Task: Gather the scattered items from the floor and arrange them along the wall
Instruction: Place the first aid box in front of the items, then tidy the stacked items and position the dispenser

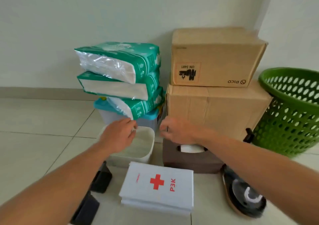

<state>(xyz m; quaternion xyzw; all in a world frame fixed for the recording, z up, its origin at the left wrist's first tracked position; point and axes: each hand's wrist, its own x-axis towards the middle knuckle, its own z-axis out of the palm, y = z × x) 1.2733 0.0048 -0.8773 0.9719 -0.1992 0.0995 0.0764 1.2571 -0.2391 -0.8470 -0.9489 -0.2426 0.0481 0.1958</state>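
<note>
Three green tissue packs (120, 73) are stacked on a clear tub with a teal lid (110, 112) against the wall. My left hand (119, 135) reaches palm down over a white plastic tub (146, 147). Its fingertips sit at the tub's far rim and the lowest pack's loose plastic corner, and any grip is hidden. My right hand (176, 130) hovers with curled fingers above a brown tissue box (189, 164), nothing visible in it. A white first-aid box (157, 185) with a red cross lies flat on the floor in front.
Two cardboard boxes (215, 80) are stacked by the wall, with a green perforated basket (291, 114) to their right. A black slipper (245, 197) lies at the right front. Flat black objects (101, 181) lie under my left forearm. Bare tiled floor stretches to the left.
</note>
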